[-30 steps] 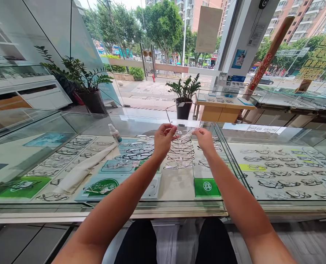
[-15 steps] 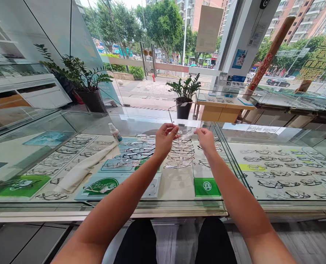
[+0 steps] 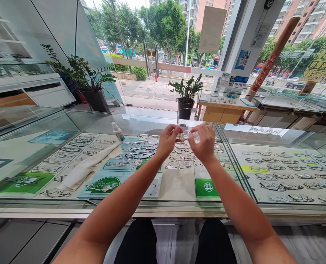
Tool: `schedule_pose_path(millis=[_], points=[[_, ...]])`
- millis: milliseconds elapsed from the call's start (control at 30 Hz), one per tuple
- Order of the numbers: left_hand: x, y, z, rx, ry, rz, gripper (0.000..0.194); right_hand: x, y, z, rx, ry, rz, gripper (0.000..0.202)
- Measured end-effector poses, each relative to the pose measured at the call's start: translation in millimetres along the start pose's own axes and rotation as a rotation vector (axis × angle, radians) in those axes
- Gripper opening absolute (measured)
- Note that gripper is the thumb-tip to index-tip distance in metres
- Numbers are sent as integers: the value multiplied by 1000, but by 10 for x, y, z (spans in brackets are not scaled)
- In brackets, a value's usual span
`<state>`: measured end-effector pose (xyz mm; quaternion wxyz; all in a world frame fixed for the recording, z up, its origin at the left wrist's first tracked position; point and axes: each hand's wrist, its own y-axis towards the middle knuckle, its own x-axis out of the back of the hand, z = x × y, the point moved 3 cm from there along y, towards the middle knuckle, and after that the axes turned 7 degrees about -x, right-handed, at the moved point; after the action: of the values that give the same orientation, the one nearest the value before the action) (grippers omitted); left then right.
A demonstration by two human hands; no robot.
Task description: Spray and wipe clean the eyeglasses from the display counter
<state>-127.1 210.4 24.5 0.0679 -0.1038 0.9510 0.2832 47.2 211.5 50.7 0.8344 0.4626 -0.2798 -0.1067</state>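
Observation:
Above the glass counter, my left hand [image 3: 167, 139] is closed on a pair of eyeglasses [image 3: 177, 118], a thin temple standing upright above the fingertips. Most of the frame is hidden between my hands. Close to its right side is my right hand [image 3: 204, 142], with thumb and index finger bent toward each other near the glasses. A small whitish, see-through patch shows between those fingers; what it is I cannot make out. Rows of eyeglasses [image 3: 181, 164] lie under the glass below my hands. More dark-framed glasses [image 3: 142, 151] lie to the left.
A spray bottle [image 3: 118, 132] stands on the counter [image 3: 176, 209], left of my hands. A pale cloth [image 3: 90, 167] lies nearer me. Green cards [image 3: 207, 187] and many frames fill the display. Beyond the counter stand potted plants [image 3: 185, 101] and a wooden cabinet [image 3: 220, 113].
My right hand has come nearer my left, its fingers now bent by the glasses. The clear strip stretched between my hands earlier no longer shows that way. The temple stands more upright.

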Motion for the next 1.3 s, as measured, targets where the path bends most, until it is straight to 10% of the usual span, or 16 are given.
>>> schedule_pose_path(millis=[1300], points=[[-73,-36,4,15,-5,167,60,-114,17,-79,-80,-1,311,19]])
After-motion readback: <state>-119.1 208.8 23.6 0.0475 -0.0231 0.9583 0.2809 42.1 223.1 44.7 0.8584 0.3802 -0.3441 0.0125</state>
